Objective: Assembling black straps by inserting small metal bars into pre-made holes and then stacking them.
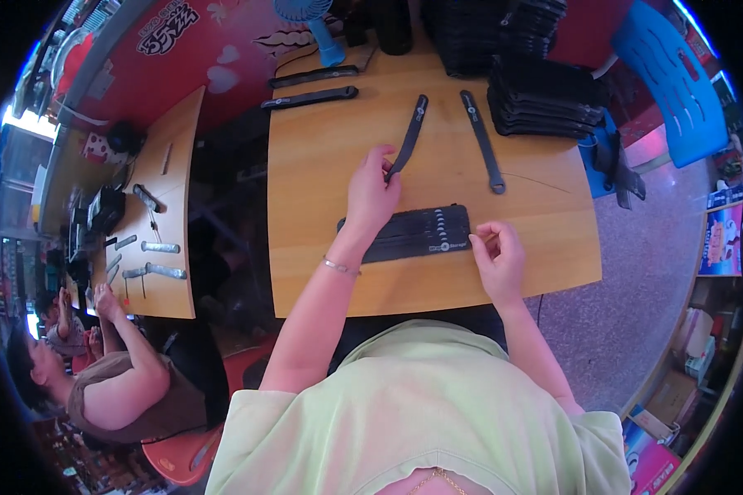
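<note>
Between the thumb and fingers of my left hand (373, 196) is the near end of a black strap (411, 132), which slants away across the table. Below it lies a flat row of overlapping black straps (409, 235) with pale printed marks near the right end. My right hand (501, 260) is closed in a pinch at the right end of that row, its fingertips against the edge. Farther right, a single black strap (480, 140) with a ring-like near end lies apart from both hands. My left forearm covers the left part of the row.
Stacked black flat goods (545, 97) stand at the back right of the wooden table (322, 181). More black straps (309, 97) and a blue fan (326, 41) are at the back left. A blue chair (677, 91) stands right; a co-worker (132, 379) sits left at another table.
</note>
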The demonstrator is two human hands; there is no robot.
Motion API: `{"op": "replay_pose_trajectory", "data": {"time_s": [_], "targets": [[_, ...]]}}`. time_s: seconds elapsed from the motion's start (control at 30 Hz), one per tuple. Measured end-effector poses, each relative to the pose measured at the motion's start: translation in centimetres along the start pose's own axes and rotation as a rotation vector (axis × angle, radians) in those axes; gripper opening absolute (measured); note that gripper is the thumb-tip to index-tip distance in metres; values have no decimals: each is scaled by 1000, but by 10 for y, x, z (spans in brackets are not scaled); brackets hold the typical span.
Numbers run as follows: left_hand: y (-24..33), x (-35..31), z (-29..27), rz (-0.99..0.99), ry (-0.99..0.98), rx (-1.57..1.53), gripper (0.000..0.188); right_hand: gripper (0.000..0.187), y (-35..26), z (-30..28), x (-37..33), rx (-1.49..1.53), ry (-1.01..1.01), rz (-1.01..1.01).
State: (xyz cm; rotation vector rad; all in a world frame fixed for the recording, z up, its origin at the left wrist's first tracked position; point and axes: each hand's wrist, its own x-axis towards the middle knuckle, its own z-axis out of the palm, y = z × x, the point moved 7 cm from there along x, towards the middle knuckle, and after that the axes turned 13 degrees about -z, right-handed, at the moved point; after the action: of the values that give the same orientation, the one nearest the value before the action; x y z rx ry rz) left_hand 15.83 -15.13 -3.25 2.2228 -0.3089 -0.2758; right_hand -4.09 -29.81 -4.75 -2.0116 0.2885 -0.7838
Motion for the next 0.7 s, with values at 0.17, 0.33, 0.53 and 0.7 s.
{"op": "replay_pose_trajectory", "data": {"time_s": [0.17,0.33,0.53,0.7], "targets": [[33,-61,-33,278,-86,-145,23,49,-2,6,6,522,-15,287],[21,-105,-43,205,-281,-141,22,52,-18,-2,18,860,-106,272],[-35,-129,-40,-88,-372,-341,16,26,13,-7,-10,726,-244,460],[-70,-140,-41,-265,-340,-544,14,14,11,1,-18,491,-331,473]]}}
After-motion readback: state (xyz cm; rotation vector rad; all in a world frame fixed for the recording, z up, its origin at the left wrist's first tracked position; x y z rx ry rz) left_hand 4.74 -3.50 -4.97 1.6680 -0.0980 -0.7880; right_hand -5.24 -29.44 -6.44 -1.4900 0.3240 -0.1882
